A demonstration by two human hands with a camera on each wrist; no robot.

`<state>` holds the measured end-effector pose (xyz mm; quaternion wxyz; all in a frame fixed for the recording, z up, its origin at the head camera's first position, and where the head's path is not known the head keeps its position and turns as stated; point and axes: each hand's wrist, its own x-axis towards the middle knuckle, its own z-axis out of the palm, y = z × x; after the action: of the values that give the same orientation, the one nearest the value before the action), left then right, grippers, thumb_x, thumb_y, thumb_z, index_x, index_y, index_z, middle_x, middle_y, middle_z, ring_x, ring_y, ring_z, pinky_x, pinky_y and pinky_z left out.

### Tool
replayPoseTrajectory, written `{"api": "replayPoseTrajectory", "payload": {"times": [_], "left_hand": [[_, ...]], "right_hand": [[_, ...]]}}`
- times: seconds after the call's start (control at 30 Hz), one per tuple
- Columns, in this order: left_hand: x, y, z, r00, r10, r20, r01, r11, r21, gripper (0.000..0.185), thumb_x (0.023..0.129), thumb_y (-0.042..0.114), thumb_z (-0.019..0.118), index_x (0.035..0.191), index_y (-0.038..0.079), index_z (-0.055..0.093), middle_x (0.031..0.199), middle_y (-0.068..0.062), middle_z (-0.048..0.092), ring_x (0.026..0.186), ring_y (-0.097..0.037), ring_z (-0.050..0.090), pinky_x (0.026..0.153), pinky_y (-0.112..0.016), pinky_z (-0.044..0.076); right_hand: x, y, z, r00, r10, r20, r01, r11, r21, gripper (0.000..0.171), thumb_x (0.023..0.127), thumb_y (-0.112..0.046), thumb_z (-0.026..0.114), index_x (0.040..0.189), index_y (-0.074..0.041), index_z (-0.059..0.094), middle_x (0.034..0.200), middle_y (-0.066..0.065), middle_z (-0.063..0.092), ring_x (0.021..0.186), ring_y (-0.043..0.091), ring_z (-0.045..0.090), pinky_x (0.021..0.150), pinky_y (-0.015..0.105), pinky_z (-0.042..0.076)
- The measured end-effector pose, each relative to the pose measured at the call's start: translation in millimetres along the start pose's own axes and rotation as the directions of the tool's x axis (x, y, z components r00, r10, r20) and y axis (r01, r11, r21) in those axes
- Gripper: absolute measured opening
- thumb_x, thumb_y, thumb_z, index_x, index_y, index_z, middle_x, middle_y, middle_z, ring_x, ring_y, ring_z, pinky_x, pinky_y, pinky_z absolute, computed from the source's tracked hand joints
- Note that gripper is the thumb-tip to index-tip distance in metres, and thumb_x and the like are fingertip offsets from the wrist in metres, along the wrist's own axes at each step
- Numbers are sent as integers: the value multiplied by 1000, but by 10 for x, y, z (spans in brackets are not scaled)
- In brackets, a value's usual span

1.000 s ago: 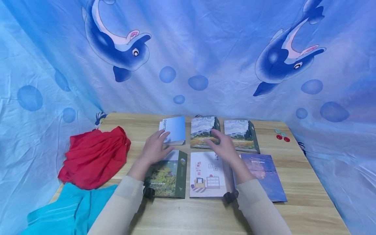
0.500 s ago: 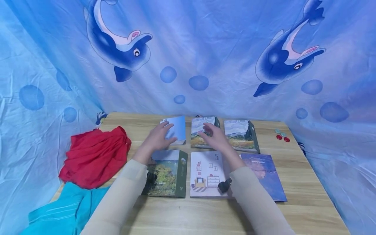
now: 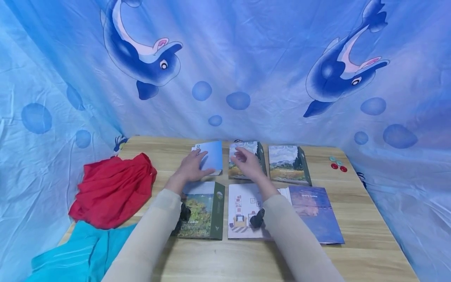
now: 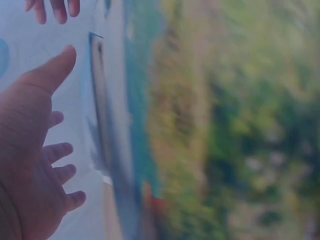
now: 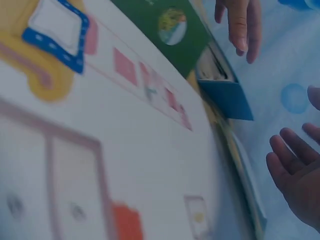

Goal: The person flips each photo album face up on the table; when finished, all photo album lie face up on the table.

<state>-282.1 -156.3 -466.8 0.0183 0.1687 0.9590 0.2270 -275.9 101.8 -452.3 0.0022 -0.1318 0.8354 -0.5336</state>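
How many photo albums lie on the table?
6: back row, blue album, field album, second field album; front row, green album, white album, purple album. None seems hidden.

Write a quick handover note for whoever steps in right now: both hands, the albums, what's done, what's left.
Left hand: open, fingers resting on the blue album, back row left.
Right hand: open, over the landscape album, back row middle; contact not clear.
Six albums lie in two rows on the table: a second landscape album back right; green album, white album and purple album in front.
Done: nothing lifted or opened.
Left: probably grasp the back-row albums the hands are at.
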Motion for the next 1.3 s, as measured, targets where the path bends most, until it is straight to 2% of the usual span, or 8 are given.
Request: {"api": "replayPoseTrajectory", "payload": {"times": [0.23, 0.47, 0.6, 0.73, 0.83, 0.97, 1.07, 1.3], "left_hand": [[-31, -146, 110, 999, -45, 1, 45, 996, -72, 99, 85, 60, 73, 159, 8, 32, 166, -21, 17, 151, -44, 15, 120, -63, 17], [-30, -240, 219, 999, -39, -27, 31, 967, -252, 100, 84, 58, 75, 159, 9, 32, 167, -19, 16, 151, -41, 17, 121, -58, 21], [-55, -291, 259, 997, -69, -41, 53, 949, -310, 106, 79, 64, 77, 160, 12, 31, 168, -15, 14, 152, -40, 18, 121, -60, 21], [-74, -319, 274, 995, -91, -48, 68, 933, -354, 111, 75, 66, 79, 160, 13, 30, 168, -16, 12, 152, -41, 17, 119, -62, 21], [-72, -324, 278, 994, -100, -44, 77, 926, -369, 114, 73, 66, 81, 160, 13, 29, 168, -17, 11, 151, -42, 16, 119, -63, 21], [-66, -312, 276, 991, -130, -35, 108, 923, -368, 116, 72, 64, 83, 161, 13, 28, 168, -17, 9, 151, -42, 16, 120, -60, 21], [-62, -303, 276, 988, -148, -45, 123, 928, -353, 113, 74, 58, 84, 160, 10, 28, 168, -18, 11, 151, -43, 18, 121, -59, 21], [-33, -242, 294, 979, -199, -44, 176, 932, -316, 107, 81, 54, 80, 159, 3, 28, 168, -18, 11, 151, -41, 18, 122, -55, 20]], "right_hand": [[62, 118, 219, 998, 34, 46, -36, 998, 48, 60, 99, -22, 68, 149, 0, 46, 136, 22, 60, 122, 35, 61, 106, 43, 49], [95, 174, 324, 985, 117, 128, -131, 986, 100, 77, 94, -25, 74, 156, -2, 35, 142, 19, 57, 128, 33, 57, 103, 43, 52], [116, 171, 368, 981, 95, 166, -101, 995, 25, 82, 90, -24, 80, 155, -1, 35, 138, 18, 60, 125, 31, 59, 105, 41, 51], [137, 156, 424, 974, 67, 215, -55, 997, -63, 82, 86, -21, 83, 155, -6, 39, 132, 14, 64, 119, 28, 62, 103, 39, 52], [161, 170, 462, 973, 55, 222, -35, 995, -91, 77, 86, -17, 82, 152, -9, 44, 126, 13, 66, 114, 27, 64, 99, 38, 54], [174, 190, 481, 979, 54, 195, -28, 990, -137, 70, 90, -17, 79, 151, -5, 46, 126, 15, 66, 112, 28, 65, 99, 37, 54], [168, 190, 483, 984, 50, 173, -24, 989, -148, 65, 92, -17, 75, 149, -2, 47, 127, 17, 66, 112, 29, 65, 98, 38, 54], [163, 188, 512, 990, 16, 143, 11, 983, -184, 52, 93, -13, 74, 142, -4, 57, 118, 16, 70, 102, 26, 68, 91, 36, 57]]}}
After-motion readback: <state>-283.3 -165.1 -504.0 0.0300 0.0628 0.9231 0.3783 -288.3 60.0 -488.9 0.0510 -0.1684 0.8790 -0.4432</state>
